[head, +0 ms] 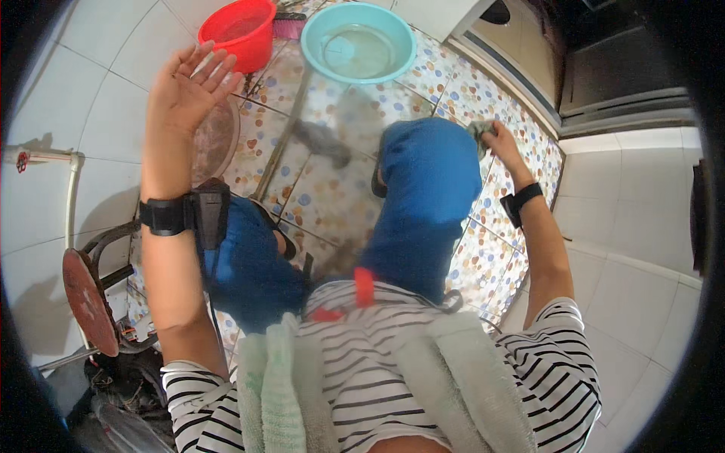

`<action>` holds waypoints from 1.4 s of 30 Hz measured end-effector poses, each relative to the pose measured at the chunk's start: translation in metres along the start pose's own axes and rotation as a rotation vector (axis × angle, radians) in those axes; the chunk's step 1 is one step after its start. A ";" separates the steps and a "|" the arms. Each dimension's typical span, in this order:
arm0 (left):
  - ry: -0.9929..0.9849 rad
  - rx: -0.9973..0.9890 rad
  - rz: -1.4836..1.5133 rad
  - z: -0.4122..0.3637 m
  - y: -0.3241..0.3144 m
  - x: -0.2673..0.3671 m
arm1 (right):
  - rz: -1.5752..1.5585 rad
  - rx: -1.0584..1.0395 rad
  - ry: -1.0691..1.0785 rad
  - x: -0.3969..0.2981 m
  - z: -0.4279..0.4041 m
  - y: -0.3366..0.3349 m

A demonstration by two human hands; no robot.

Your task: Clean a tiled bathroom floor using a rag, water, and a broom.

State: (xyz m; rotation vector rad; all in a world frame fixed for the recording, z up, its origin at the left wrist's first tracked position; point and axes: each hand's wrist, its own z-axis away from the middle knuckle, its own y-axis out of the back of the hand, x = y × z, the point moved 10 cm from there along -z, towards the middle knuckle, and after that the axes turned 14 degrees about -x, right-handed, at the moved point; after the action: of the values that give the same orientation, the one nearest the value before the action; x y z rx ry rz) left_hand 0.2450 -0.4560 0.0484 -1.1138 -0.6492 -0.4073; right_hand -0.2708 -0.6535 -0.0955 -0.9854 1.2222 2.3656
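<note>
My left hand [195, 93] is raised at the upper left, palm showing and fingers spread, with nothing in it. In the picture it overlaps the near rim of a red plastic basin [249, 51]. My right hand [500, 141] pinches a crumpled grey-green cloth [482, 135] beside my right knee, low over the speckled tile floor [487, 198]. Part of the cloth is hidden by the knee. Ahead of me stands a turquoise plastic basin [358, 45] with shallow, cloudy water in it.
A pink-bristled brush [288, 28] lies between the basins. A round translucent pinkish item [218, 141] sits behind my left forearm. Left are a stool-like frame with a reddish-brown seat [88, 303] and a wall pipe [72, 192] with a red valve. A raised sill [504, 85] borders the right.
</note>
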 end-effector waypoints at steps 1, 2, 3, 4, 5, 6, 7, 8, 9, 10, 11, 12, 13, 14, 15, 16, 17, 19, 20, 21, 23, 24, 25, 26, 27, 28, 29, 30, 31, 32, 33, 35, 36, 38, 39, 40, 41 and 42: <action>-0.023 -0.057 -0.055 0.004 -0.017 0.004 | 0.063 0.024 -0.026 0.018 0.014 -0.009; -0.014 -0.062 -0.069 0.011 -0.026 0.004 | 0.072 -0.029 -0.083 0.040 0.026 -0.023; 0.001 -0.144 -0.161 0.016 -0.042 0.004 | 0.124 -0.031 -0.036 0.060 0.036 -0.033; 0.025 -0.240 -0.250 0.016 -0.061 -0.001 | 0.192 -0.024 -0.052 0.076 0.050 -0.041; 0.044 -0.218 -0.283 0.023 -0.066 -0.004 | 0.315 -0.028 -0.065 0.090 0.059 -0.054; 0.058 -0.187 -0.322 0.036 -0.068 -0.002 | 0.324 -0.094 -0.126 0.097 0.063 -0.071; 0.091 -0.241 -0.304 0.041 -0.071 -0.008 | 0.401 -0.084 -0.111 0.119 0.069 -0.080; 0.118 -0.281 -0.290 0.045 -0.072 -0.010 | 0.349 -0.125 -0.124 0.127 0.076 -0.092; 0.152 -0.308 -0.295 0.045 -0.076 -0.018 | 0.333 -0.144 -0.163 0.121 0.085 -0.099; 0.149 -0.290 -0.285 0.047 -0.077 -0.019 | 0.402 -0.113 -0.157 0.121 0.088 -0.104; 0.147 -0.270 -0.273 0.044 -0.081 -0.022 | 0.300 -0.109 -0.186 0.127 0.094 -0.106; 0.169 -0.287 -0.274 0.039 -0.090 -0.027 | 0.260 -0.042 -0.204 0.135 0.098 -0.105; 0.169 -0.282 -0.265 0.032 -0.096 -0.034 | 0.221 0.023 -0.221 0.147 0.099 -0.105; 0.170 -0.274 -0.254 0.025 -0.101 -0.043 | 0.212 0.030 -0.246 0.158 0.099 -0.110; 0.186 -0.276 -0.258 0.020 -0.104 -0.049 | 0.310 0.220 -0.234 0.154 0.102 -0.100; 0.200 -0.280 -0.242 0.013 -0.108 -0.056 | 0.409 0.408 -0.221 0.147 0.108 -0.093; 0.213 -0.282 -0.225 0.007 -0.111 -0.063 | 0.403 0.401 -0.234 0.151 0.105 -0.102; 0.217 -0.265 -0.224 0.008 -0.111 -0.061 | 0.360 0.168 -0.212 0.150 0.065 -0.138; 0.259 -0.297 -0.188 -0.006 -0.113 -0.079 | 0.369 0.016 -0.286 0.177 0.053 -0.158; 0.281 -0.309 -0.179 -0.017 -0.117 -0.093 | 0.370 0.020 -0.312 0.198 0.055 -0.163; 0.343 -0.321 -0.162 -0.024 -0.122 -0.112 | 0.264 -0.038 -0.394 0.196 0.058 -0.181; 0.361 -0.337 -0.156 -0.030 -0.129 -0.114 | 0.827 -0.171 -0.105 0.220 0.049 -0.222; 0.290 -0.259 -0.231 -0.024 -0.120 -0.084 | 0.820 -0.180 -0.058 0.206 0.030 -0.237; 0.219 -0.179 -0.304 -0.014 -0.109 -0.055 | 0.731 -0.037 -0.019 0.187 0.020 -0.242; 0.213 -0.285 -0.362 -0.030 -0.089 -0.053 | 0.669 0.110 -0.078 0.202 0.045 -0.229; 0.138 -0.210 -0.528 -0.025 -0.068 -0.028 | 0.485 -0.015 -0.129 0.192 0.048 -0.230; 0.193 -0.113 -0.639 -0.023 -0.027 -0.022 | 0.492 -0.025 -0.125 0.176 0.058 -0.217; 0.236 0.004 -0.759 -0.008 0.024 -0.010 | 0.376 -0.026 -0.163 0.165 0.063 -0.206; 0.401 0.151 -0.706 0.019 0.091 -0.014 | 0.263 -0.033 -0.191 0.150 0.061 -0.195; 0.545 0.208 -0.518 0.060 0.159 -0.036 | 0.015 0.031 -0.253 0.136 0.056 -0.180; 0.532 0.047 -0.990 0.087 0.127 -0.057 | 0.019 0.007 -0.241 0.168 0.048 -0.189; 0.710 0.425 -0.458 0.222 0.382 -0.109 | -0.316 0.042 -0.049 0.297 0.027 -0.237; 0.828 0.514 -0.498 0.290 0.401 -0.139 | -0.046 -0.010 -0.143 0.269 0.024 -0.239; 0.949 0.581 -0.464 0.365 0.372 -0.194 | 0.345 -0.041 -0.240 0.200 0.032 -0.218; 0.967 0.590 -0.426 0.386 0.357 -0.219 | 0.378 -0.037 -0.253 0.197 0.034 -0.212; 0.967 0.590 -0.393 0.398 0.344 -0.243 | 0.417 -0.031 -0.275 0.194 0.040 -0.204; 0.963 0.576 -0.369 0.400 0.331 -0.266 | 0.447 -0.016 -0.305 0.196 0.047 -0.193; 0.945 0.591 -0.341 0.410 0.322 -0.281 | 0.466 -0.016 -0.312 0.195 0.046 -0.192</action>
State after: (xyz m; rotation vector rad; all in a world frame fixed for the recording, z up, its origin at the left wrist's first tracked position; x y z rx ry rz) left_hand 0.1168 0.0438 -0.2426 -0.1661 -0.0797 -0.8879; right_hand -0.3272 -0.5118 -0.3266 -0.3300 1.4229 2.7406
